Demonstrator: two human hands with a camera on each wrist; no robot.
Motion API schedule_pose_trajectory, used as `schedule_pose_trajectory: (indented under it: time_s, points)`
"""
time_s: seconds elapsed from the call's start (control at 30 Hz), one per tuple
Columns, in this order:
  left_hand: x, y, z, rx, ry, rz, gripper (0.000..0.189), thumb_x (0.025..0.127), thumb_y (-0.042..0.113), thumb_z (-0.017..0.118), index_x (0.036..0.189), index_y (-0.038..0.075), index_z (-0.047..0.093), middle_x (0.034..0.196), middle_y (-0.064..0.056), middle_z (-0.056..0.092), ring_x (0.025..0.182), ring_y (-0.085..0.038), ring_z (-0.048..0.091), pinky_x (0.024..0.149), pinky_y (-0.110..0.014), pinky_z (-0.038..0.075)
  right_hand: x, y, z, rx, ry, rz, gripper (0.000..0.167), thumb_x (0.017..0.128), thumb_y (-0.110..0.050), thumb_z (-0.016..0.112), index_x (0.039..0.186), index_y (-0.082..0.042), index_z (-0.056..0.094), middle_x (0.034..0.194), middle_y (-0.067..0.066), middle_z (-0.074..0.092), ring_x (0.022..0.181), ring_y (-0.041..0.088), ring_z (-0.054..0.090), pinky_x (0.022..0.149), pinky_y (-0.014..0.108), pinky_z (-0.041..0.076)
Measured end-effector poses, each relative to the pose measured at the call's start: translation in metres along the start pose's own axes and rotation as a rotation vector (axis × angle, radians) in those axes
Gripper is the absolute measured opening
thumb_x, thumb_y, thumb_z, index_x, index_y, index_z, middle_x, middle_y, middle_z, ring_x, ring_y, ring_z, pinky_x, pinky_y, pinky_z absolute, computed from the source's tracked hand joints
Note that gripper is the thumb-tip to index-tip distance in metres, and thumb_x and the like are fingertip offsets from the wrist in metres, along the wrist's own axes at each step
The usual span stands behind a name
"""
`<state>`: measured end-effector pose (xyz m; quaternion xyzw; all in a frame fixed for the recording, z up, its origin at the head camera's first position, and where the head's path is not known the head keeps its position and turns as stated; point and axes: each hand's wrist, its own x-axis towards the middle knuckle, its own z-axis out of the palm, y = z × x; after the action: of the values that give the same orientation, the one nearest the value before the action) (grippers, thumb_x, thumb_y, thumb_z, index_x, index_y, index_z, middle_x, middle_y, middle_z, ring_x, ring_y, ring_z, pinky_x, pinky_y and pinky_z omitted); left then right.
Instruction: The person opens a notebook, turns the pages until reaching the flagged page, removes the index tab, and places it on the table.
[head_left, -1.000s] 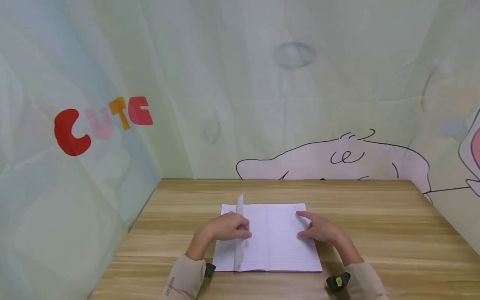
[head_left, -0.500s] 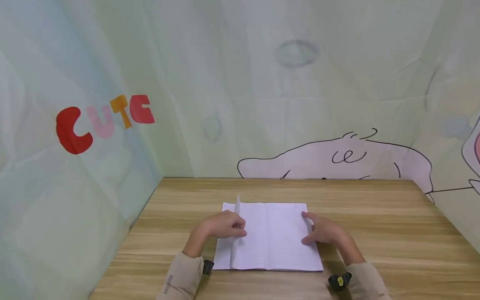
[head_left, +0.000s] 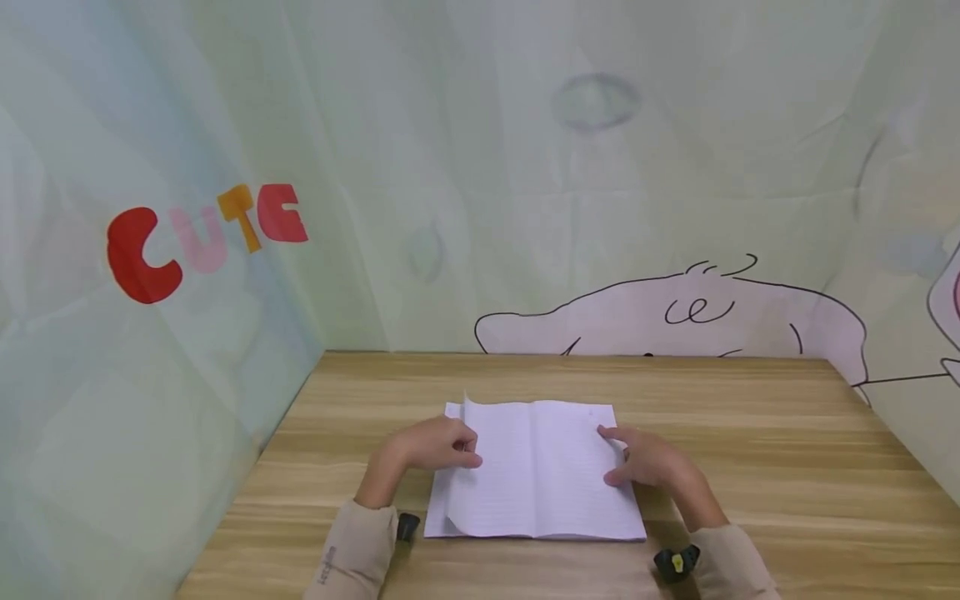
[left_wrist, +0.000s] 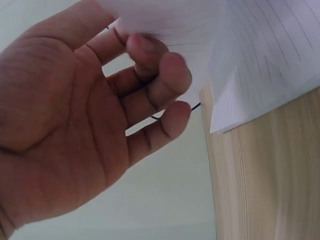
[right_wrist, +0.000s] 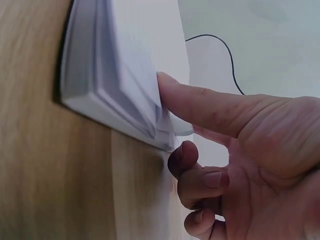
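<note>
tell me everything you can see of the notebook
The notebook lies open on the wood-grain table, its center fold running away from the person. Its white pages look like ruled paper; the right wrist view shows many stacked leaves, some slightly apart. The left hand holds a left-side leaf whose outer edge curls up; the right hand touches the right page.

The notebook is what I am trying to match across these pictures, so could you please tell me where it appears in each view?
Head: the notebook lies open, low and near the middle, between the left hand and right hand.
Left wrist: top right, lined pages cut off by the frame.
Right wrist: upper left towards the middle, page edges showing.
Shared landmark: the wood-grain table, visible beside it in all three.
</note>
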<state>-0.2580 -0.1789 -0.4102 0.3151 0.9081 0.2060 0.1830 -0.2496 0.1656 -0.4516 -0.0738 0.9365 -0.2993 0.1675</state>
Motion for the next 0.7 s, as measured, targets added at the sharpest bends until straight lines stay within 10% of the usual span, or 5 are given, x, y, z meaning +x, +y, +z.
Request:
schedule_pose_trajectory:
  time_s: [0.37, 0.7]
  points:
    - [-0.006, 0.0, -0.003, -0.056, -0.023, -0.123, 0.029, 0.096, 0.025, 0.068, 0.072, 0.013, 0.058, 0.063, 0.007, 0.045, 0.059, -0.008, 0.041, 0.055, -0.023, 0.033, 0.006, -0.008, 0.006, -0.048, 0.083, -0.059, 0.05, 0.081, -0.011, 0.082, 0.128, -0.006, 0.068, 0.104, 0.017, 0.069, 0.083, 0.024, 0.06, 0.073, 0.042, 0.052]
    - [-0.007, 0.002, -0.002, -0.073, -0.065, -0.214, 0.027, 0.096, 0.028, 0.068, 0.075, 0.012, 0.061, 0.065, 0.005, 0.051, 0.06, -0.009, 0.044, 0.056, -0.024, 0.035, 0.007, -0.013, 0.014, -0.086, 0.15, -0.076, 0.059, 0.071, -0.021, 0.09, 0.123, -0.005, 0.068, 0.093, 0.013, 0.057, 0.077, 0.024, 0.054, 0.065, 0.038, 0.046]
